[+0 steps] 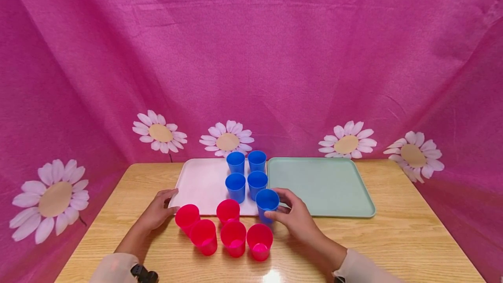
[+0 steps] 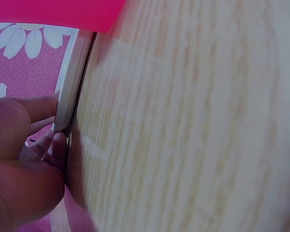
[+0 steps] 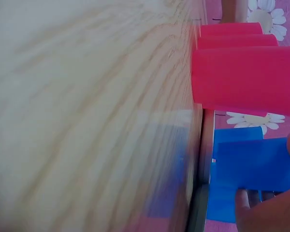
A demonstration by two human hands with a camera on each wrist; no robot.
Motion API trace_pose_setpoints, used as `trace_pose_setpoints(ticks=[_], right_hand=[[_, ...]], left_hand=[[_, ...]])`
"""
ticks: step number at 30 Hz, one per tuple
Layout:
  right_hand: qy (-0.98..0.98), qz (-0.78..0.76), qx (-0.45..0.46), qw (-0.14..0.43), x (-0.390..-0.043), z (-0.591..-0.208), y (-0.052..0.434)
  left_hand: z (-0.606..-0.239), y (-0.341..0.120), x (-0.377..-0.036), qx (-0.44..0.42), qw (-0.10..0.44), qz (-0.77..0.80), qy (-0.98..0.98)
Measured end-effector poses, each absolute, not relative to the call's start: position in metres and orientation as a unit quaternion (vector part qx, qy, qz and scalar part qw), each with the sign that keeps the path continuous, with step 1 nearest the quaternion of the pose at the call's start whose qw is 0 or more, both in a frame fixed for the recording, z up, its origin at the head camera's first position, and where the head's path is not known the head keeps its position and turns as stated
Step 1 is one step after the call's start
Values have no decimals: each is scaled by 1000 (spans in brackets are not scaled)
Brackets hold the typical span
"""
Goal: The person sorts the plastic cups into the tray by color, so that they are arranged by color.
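Note:
My right hand [image 1: 298, 219] grips a blue cup [image 1: 267, 199] around its side, thumb near and fingers behind, over the front edge where two trays meet. Whether that cup touches the surface beneath, I cannot tell. Several other blue cups [image 1: 235, 188] stand upright in two rows on the right part of the pale pink tray [image 1: 200, 182]. My left hand [image 1: 155, 211] touches that tray's front left corner; in the left wrist view its fingers [image 2: 38, 107] lie against the rim. Several red cups [image 1: 233, 239] stand in front of the pink tray, mouths up.
To the right lies a pale green tray [image 1: 320, 187], its bare surface showing. Both trays sit at the back of a wooden table [image 1: 408, 230]. A magenta cloth [image 1: 251, 64] with printed daisies hangs behind and at the sides.

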State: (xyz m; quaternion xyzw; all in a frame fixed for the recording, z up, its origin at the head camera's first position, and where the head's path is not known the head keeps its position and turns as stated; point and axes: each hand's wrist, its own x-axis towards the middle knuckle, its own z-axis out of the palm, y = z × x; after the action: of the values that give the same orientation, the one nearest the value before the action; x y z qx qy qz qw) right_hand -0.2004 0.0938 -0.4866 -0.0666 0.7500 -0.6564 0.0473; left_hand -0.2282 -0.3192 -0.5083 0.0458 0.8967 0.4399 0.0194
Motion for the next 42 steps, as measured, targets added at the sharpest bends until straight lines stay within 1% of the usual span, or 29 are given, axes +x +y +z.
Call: trace_pose_setpoints(ticks=[6, 18, 33, 42], right_hand=[[748, -659, -75, 32, -203, -489, 82], [750, -656, -86, -3, -210, -490, 70], [790, -607, -85, 1, -222, -494, 63], [794, -602, -85, 0, -224, -497, 62]], left_hand=[[-510, -320, -229, 48, 15, 437, 898], [-506, -318, -228, 38, 29, 440, 897], [-507, -318, -227, 38, 27, 436, 899], [-507, -319, -226, 48, 19, 427, 903]])
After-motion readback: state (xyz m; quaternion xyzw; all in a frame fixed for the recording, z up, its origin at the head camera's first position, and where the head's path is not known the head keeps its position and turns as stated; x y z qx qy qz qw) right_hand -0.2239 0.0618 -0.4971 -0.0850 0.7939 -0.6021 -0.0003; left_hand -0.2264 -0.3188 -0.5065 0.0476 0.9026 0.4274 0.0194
